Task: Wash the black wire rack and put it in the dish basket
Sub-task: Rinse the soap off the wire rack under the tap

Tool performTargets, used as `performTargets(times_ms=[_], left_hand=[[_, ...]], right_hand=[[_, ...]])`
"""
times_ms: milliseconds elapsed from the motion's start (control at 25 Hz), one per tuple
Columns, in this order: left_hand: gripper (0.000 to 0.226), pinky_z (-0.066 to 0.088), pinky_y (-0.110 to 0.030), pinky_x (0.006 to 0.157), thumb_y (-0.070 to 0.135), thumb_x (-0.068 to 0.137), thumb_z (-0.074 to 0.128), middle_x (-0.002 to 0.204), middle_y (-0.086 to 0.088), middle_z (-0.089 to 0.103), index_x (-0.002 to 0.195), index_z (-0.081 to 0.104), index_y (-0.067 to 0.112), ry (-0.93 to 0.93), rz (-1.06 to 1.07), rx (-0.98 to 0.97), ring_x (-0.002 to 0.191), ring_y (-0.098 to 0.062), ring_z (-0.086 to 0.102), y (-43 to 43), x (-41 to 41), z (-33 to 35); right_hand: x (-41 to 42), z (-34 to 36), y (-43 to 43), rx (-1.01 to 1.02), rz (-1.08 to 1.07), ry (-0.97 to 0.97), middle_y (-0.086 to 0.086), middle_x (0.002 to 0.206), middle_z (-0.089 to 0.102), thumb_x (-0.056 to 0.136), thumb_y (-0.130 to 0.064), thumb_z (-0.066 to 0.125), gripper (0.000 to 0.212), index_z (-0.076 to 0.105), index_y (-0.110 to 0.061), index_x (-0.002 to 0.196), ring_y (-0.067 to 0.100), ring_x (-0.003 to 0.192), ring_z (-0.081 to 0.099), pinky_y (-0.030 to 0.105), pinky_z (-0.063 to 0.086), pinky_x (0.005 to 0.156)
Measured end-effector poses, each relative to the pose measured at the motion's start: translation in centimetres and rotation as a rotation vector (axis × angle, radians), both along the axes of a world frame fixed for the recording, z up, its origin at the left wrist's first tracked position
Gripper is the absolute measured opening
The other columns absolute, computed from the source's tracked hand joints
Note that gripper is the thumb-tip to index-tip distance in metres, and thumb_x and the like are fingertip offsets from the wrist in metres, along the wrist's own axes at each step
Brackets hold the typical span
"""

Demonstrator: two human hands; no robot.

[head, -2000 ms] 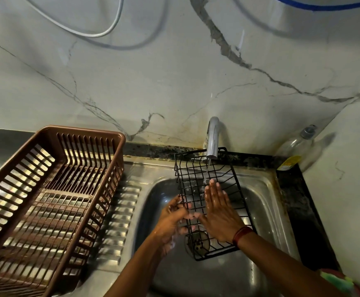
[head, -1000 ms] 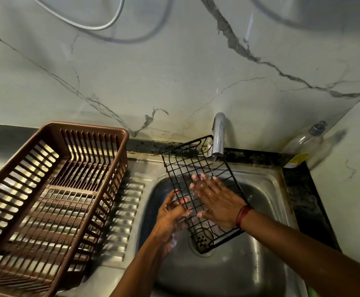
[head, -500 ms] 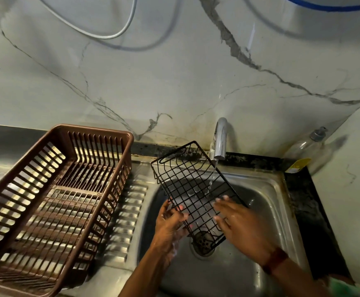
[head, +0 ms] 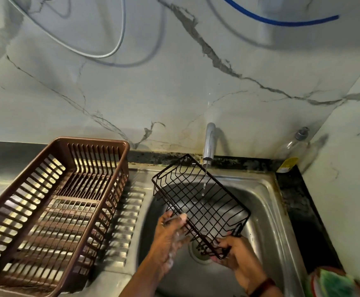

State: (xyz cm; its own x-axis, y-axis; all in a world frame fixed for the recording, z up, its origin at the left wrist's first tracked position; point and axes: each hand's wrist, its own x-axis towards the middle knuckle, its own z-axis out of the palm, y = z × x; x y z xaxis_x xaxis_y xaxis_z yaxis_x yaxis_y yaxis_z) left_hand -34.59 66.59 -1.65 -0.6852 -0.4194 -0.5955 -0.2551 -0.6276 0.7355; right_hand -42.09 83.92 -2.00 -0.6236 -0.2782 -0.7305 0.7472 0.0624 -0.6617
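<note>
Nearest, at the counter's near right corner, a green and red sponge [head: 333,284] sits blurry and out of the way, probably parked there for scrubbing. Right hand [head: 237,256], dark red wristband [head: 262,286] on it, has fingers curled round the near short end of the black wire rack [head: 200,202]. Left hand [head: 170,230] is soapy and wet and grips the rack's left long edge, thumb over the top wire. Holding at two points looks like a way to steer the tilt.

The rack is over the sink [head: 267,211], not resting on it as far as I can tell. Its near end hangs low above the drain [head: 198,251]; its far end is raised toward the sink's back edge. The tilt likely lets water run down the wires and off into the drain. A thin water stream [head: 204,181] from the tap [head: 209,142] lands on the grid's far half. I judge this the rinse step, with placing not yet done.

Left of the sink, on the ribbed drainboard [head: 127,221], the brown dish basket [head: 93,142] stands with nothing visible in it, close enough for a short carry over the sink's left edge. A clear pump bottle [head: 292,146] leans in the counter's far right corner. On the marble wall [head: 174,93] behind hang a white hose [head: 114,50] and a blue hose [head: 277,21].
</note>
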Motion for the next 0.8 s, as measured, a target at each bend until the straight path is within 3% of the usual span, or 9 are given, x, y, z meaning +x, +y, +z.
performTargets(times_ms=[80, 200, 360, 440, 600, 720, 800], left_hand=[[0.092, 0.046, -0.062, 0.103, 0.072, 0.071, 0.068, 0.133, -0.017, 0.060, 0.141, 0.047, 0.017, -0.003, 0.014, -0.025, 0.119, -0.035, 0.061, -2.8, 0.4, 0.8], [0.074, 0.044, -0.061, 0.105, 0.069, 0.093, 0.040, 0.132, -0.021, 0.063, 0.138, 0.052, 0.011, -0.037, 0.024, -0.032, 0.120, -0.040, 0.060, -7.6, 0.4, 1.1], [0.077, 0.051, -0.055, 0.097, 0.063, 0.087, 0.051, 0.129, -0.024, 0.066, 0.139, 0.055, 0.006, -0.096, -0.286, -0.030, 0.117, -0.039, 0.065, -9.1, -0.5, 1.8], [0.074, 0.054, -0.052, 0.094, 0.049, 0.082, 0.064, 0.131, -0.027, 0.064, 0.138, 0.055, 0.001, -0.053, -0.325, 0.038, 0.114, -0.039, 0.067, -8.7, -0.2, 1.6], [0.091, 0.056, -0.053, 0.090, 0.027, 0.059, 0.086, 0.135, -0.037, 0.056, 0.138, 0.054, -0.006, 0.094, -0.400, 0.167, 0.117, -0.050, 0.061, -9.1, 1.1, 0.8], [0.098, 0.053, -0.055, 0.090, 0.033, 0.062, 0.084, 0.143, -0.042, 0.042, 0.143, 0.048, -0.007, 0.160, -0.482, 0.296, 0.120, -0.052, 0.056, -9.8, 1.3, 0.3], [0.101, 0.055, -0.054, 0.087, 0.044, 0.065, 0.087, 0.145, -0.041, 0.042, 0.144, 0.047, -0.003, 0.146, -0.551, 0.256, 0.121, -0.052, 0.056, -9.9, 1.3, 0.1]], right_hand=[[-1.6, 0.4, 1.8, 0.045, 0.024, 0.028, 0.019, 0.097, 0.067, 0.079, 0.010, 0.046, 0.020, 0.053, 0.009, 0.098, 0.034, 0.087, 0.066, 0.049, 0.057, 0.070], [-4.7, 1.5, 4.2, 0.121, 0.127, 0.100, 0.020, 0.099, 0.071, 0.071, 0.011, 0.045, 0.035, 0.061, 0.003, 0.102, 0.037, 0.091, 0.068, 0.044, 0.057, 0.068], [-10.3, 3.1, 4.5, 0.170, 0.353, 0.112, 0.022, 0.103, 0.071, 0.057, -0.002, 0.052, 0.057, 0.061, -0.001, 0.114, 0.038, 0.087, 0.067, 0.043, 0.056, 0.074], [-12.8, 4.1, 3.9, 0.180, 0.463, 0.134, 0.026, 0.107, 0.068, 0.061, -0.005, 0.052, 0.054, 0.060, -0.002, 0.115, 0.036, 0.085, 0.063, 0.041, 0.055, 0.071], [-16.4, 5.9, 2.1, 0.246, 0.668, 0.191, 0.025, 0.104, 0.070, 0.079, 0.000, 0.046, 0.038, 0.060, -0.004, 0.115, 0.035, 0.083, 0.063, 0.037, 0.057, 0.063], [-18.1, 6.3, 0.2, 0.275, 0.749, 0.182, 0.024, 0.105, 0.070, 0.075, -0.003, 0.049, 0.044, 0.059, -0.008, 0.118, 0.033, 0.081, 0.063, 0.034, 0.056, 0.058], [-18.7, 6.2, -1.0, 0.324, 0.768, 0.199, 0.022, 0.101, 0.071, 0.071, -0.006, 0.052, 0.047, 0.058, -0.010, 0.117, 0.031, 0.076, 0.065, 0.034, 0.055, 0.057]])
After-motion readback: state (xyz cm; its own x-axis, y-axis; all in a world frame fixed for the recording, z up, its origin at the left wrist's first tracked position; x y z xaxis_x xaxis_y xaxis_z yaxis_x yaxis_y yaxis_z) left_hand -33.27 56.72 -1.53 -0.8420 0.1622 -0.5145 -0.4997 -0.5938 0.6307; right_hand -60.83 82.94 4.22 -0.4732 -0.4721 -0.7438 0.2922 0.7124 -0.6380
